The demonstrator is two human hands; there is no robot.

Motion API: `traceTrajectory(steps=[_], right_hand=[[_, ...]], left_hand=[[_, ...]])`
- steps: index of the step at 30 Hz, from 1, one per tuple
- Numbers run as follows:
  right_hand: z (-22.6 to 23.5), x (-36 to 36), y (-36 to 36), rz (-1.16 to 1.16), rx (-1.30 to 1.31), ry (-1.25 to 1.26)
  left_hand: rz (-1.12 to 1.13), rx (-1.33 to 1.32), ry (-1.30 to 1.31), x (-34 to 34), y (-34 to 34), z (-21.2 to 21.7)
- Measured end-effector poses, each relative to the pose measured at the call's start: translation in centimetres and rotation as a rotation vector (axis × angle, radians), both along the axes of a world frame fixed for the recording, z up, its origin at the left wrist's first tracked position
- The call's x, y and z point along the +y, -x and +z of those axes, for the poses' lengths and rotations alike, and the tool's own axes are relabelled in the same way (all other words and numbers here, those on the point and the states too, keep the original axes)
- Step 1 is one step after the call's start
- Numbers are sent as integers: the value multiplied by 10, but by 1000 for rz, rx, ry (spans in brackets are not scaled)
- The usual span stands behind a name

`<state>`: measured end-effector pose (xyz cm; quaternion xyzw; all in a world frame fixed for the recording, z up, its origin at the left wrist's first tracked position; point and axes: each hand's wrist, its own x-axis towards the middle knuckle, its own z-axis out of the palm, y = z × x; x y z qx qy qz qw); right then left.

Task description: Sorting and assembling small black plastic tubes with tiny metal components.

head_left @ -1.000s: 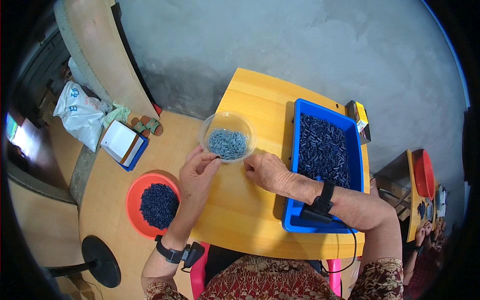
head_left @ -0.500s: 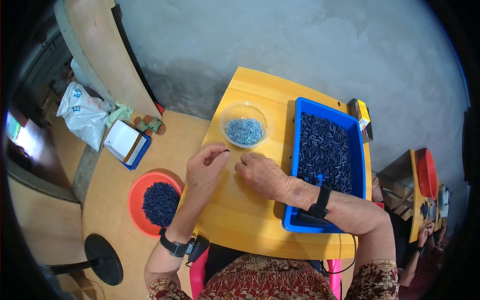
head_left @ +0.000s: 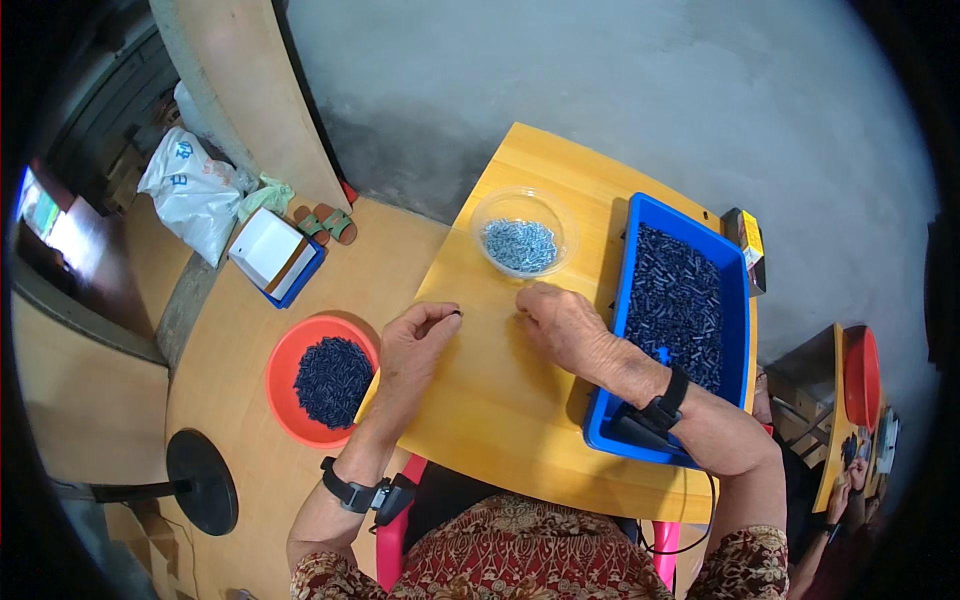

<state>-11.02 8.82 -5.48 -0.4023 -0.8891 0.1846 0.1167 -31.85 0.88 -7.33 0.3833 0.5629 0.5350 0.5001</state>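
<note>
My left hand [head_left: 412, 345] is closed in a pinch over the table's left side, with a small dark piece [head_left: 458, 313] just showing at its fingertips. Across a short gap, my right hand [head_left: 565, 325] is also closed, fingers bent down above the tabletop. Whatever it may hold is hidden. Just beyond that hand stands a clear round plastic bowl [head_left: 566, 262] with small silvery screws [head_left: 520, 246] heaped in it. My right wrist crosses the near left edge of a blue tray [head_left: 738, 300], which holds many short dark plastic tubes [head_left: 672, 295].
A red basin [head_left: 285, 400] of dark pieces sits low at the table's left. Behind the blue tray is a small box with yellow [head_left: 750, 240]. A black round-based stand [head_left: 203, 480] is at lower left. Another person's hands [head_left: 850, 480] work at far right.
The gap between my hands has widened, my left hand drawing away to the left and nearer to me. The whole view has shifted, so the table sits farther right.
</note>
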Motion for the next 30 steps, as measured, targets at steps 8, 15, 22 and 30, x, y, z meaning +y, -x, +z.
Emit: traceTrajectory(steps=[8,15,22,30], right_hand=[[7,4,-4,-32,-2,39],[-4,7,6,2,-95,-73],[14,11,-19,-45,-183,-149],[36,17,-26,44,-235,73]], left_hand=[[6,27,-38,-2,-2,-1],[-24,-20,-10,-3,-1,-5],[-24,-3,-38,-7,-3,-8],[-15,-9,-75,-6,-2,-12]])
